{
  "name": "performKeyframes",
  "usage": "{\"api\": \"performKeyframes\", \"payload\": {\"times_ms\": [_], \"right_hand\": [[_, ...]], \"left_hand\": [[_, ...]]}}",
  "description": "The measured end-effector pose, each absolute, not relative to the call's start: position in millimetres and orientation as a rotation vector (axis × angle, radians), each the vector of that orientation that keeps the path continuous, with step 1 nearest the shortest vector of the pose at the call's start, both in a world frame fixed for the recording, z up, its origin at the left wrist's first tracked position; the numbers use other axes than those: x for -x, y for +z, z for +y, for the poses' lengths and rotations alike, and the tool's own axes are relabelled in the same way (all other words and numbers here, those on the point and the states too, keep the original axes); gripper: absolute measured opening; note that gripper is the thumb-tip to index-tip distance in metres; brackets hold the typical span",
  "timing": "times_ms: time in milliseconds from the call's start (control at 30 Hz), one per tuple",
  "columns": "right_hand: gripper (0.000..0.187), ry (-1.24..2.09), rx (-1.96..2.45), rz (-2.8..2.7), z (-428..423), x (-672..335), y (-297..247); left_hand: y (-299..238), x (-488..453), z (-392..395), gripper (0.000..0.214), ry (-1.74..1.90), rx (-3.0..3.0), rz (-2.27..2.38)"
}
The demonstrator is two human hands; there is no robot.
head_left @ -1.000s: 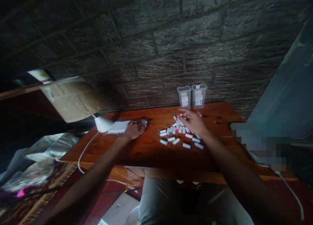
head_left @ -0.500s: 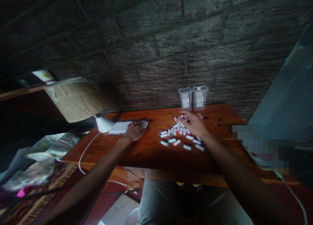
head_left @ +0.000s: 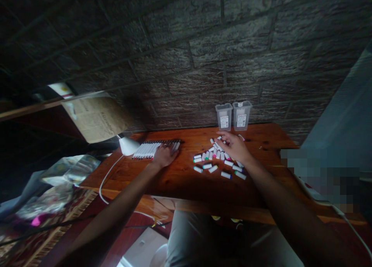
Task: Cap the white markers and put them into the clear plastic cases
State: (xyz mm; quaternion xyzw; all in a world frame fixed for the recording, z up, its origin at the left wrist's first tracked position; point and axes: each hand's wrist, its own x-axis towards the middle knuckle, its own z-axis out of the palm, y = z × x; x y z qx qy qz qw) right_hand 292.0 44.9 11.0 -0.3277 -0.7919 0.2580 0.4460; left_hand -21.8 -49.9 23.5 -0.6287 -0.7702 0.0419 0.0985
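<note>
Covering the right part of the white marker row [head_left: 147, 150] at left, the left hand [head_left: 164, 155] is resting; if its fingers are gripping, I cannot tell. The right hand [head_left: 236, 147] is holding thumb and fingers apart over white caps [head_left: 218, 155], which are lying on the worktop [head_left: 174, 183], nearer than two clear boxes [head_left: 241, 120].

Loc.: home rm. Wood desk [head_left: 168, 181] is standing against dark brick-pattern wall [head_left: 197, 57]; lamp [head_left: 100, 117] w/ printed-paper shade is occupying desk's far left. Fringed rug [head_left: 43, 243] is covering part of flr. [head_left: 130, 236], near left; pale sheer fabric [head_left: 340, 119] is hanging, far right; wood shelf [head_left: 26, 109] is running along far left.
</note>
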Motion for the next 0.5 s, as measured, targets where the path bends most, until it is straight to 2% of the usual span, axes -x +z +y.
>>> {"api": "performKeyframes", "payload": {"times_ms": [200, 433, 500], "right_hand": [[0.035, 0.645, 0.818, -1.972, 43.6, -292.1, 12.3], [0.035, 0.651, 0.855, -1.974, 44.9, -292.0, 10.0], [0.035, 0.653, 0.862, -1.976, 45.3, -292.1, 9.4]], "left_hand": [[21.6, 22.3, -58.3, 0.051, 0.049, 2.004, -2.247], [29.9, 75.9, -42.4, 0.066, -0.096, 1.575, -2.576], [32.1, 103.1, -42.4, 0.064, -0.097, 1.456, -2.653]]}}
